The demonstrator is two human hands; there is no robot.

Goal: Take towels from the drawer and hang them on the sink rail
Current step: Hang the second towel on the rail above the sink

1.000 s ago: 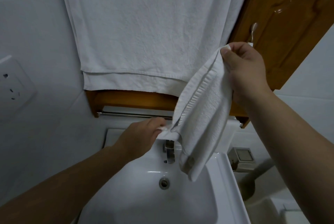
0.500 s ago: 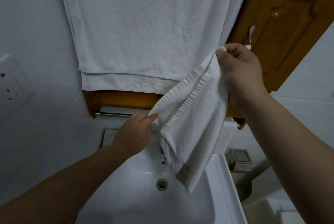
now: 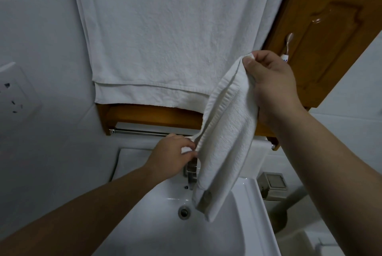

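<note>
I hold a small white ribbed towel [image 3: 225, 138] in both hands over the sink. My right hand [image 3: 270, 84] pinches its top corner, raised in front of the wooden cabinet. My left hand [image 3: 173, 156] pinches the towel's left edge lower down, just in front of the metal sink rail [image 3: 142, 131]. The towel hangs folded lengthwise, its lower end dangling over the basin. The rail runs under the cabinet; its right part is hidden behind the towel, and another white towel [image 3: 258, 158] hangs at its right end.
A large white towel [image 3: 165, 34] hangs over the cabinet front above the rail. The white sink [image 3: 254, 204] with a drain [image 3: 183, 212] and a faucet [image 3: 191, 173] lies below. A wall socket [image 3: 14, 94] is at left. A wooden cabinet door [image 3: 330, 34] is at right.
The left hand moved down and right along the towel's edge, back in front of the rail. The towel now hangs narrower and more gathered. The right hand stayed raised.
</note>
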